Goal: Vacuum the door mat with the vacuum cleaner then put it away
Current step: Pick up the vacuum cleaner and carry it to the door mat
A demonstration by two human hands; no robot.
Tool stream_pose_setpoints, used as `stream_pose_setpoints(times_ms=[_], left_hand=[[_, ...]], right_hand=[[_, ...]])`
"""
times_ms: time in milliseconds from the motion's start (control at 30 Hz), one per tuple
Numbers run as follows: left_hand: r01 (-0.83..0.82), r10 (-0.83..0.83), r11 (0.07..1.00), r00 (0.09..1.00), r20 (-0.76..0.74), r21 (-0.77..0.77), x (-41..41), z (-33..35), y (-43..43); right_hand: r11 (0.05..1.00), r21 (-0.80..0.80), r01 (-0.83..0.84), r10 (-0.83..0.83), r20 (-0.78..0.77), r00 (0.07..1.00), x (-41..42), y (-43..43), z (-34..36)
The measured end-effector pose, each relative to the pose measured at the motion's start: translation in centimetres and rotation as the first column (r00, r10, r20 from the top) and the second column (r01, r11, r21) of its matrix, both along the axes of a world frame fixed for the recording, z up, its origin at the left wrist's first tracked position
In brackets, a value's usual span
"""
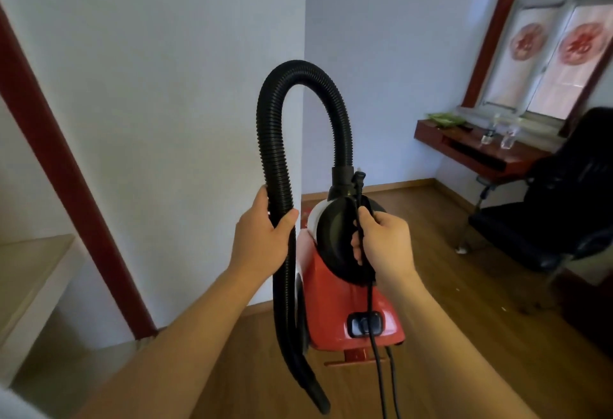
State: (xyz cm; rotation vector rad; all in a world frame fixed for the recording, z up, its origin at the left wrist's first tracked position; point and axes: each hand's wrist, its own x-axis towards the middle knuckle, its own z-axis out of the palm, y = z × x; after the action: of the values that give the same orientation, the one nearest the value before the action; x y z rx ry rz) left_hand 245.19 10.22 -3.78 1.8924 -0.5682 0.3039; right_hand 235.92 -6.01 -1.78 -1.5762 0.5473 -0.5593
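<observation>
Head: L hand (262,239) grips hose (275,140); R hand (384,243) holds vacuum (335,306).

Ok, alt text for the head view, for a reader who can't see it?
A person holds a red vacuum cleaner in front of them: the right hand grips its black handle with the power cord, the left hand grips the looping black hose. Behind: white walls, wooden floor, a desk and black chair by a window.

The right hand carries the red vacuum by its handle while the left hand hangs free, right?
No: in the head view the left hand grips the black hose. The right hand does hold the red vacuum cleaner by its handle.
</observation>
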Motion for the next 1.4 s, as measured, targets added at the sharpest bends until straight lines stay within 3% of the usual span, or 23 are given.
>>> stream_pose_setpoints(times_ms=[233,700,1400], left_hand=[[0.166,-0.166,0.986,0.986,0.011,0.015,9.4,-0.6,-5.3],[0.475,-0.475,0.879,0.88,-0.007,0.052,14.2,-2.0,-25.8],[0.636,-0.636,0.772,0.771,0.026,-0.006,19.9,-1.6,-57.1]], right_hand=[[0.978,-0.041,0.203,-0.204,-0.008,0.979,6.1,-3.5,-0.9],[0.862,-0.004,0.507,-0.505,-0.081,0.859,7.4,-18.9,-2.2],[0.78,-0.045,0.624,-0.626,-0.059,0.778,11.0,-48.0,-1.2]])
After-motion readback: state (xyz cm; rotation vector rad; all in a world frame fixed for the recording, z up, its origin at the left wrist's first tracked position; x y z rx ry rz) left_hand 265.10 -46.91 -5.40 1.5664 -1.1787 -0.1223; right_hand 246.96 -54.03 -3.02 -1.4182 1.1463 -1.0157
